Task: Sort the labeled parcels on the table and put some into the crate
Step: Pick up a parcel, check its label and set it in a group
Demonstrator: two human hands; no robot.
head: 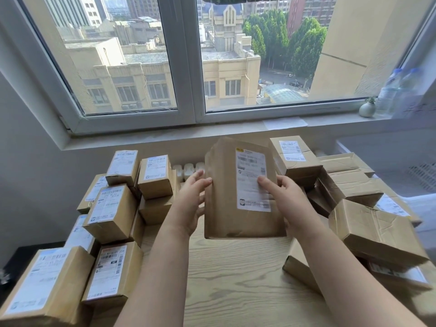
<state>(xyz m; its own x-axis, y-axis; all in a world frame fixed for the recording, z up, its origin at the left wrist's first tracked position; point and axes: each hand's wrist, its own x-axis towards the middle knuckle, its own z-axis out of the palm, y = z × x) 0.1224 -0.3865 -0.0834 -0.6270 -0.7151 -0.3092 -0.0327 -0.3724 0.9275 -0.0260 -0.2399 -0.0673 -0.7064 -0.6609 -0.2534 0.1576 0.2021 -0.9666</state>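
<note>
Both hands are up over the middle of the bench (236, 279), with one brown parcel (221, 208) held between them, clear of the wood. The parcel stands on end and leans back a little, its white label (253, 180) facing the person.

The right hand (286, 197) grips the parcel's right edge. Its thumb (266, 182) lies flat across the lower half of the label, and the other fingers wrap round the edge out of sight. The left hand (188, 204) sits against the left edge with its palm turned towards the cardboard. Its fingers are spread and nearly straight, touching the side rather than curling round it.

Out beyond the left hand, and down along that forearm, stands a stack of labelled boxes (111, 208), most with their labels turned upward. Beyond the right hand is a looser heap of cartons (368, 223). Several of these are creased, and one flat box (299, 267) lies partly under the right forearm.

Straight ahead of both hands, past the held parcel, a windowsill (165, 133) runs under a wide window. At the far end of the sill on the right-hand side stand two clear plastic bottles (398, 90) and a small round vase (367, 109). Further right of the heap there is a white slotted surface (424, 175), though I cannot tell what it belongs to.
</note>
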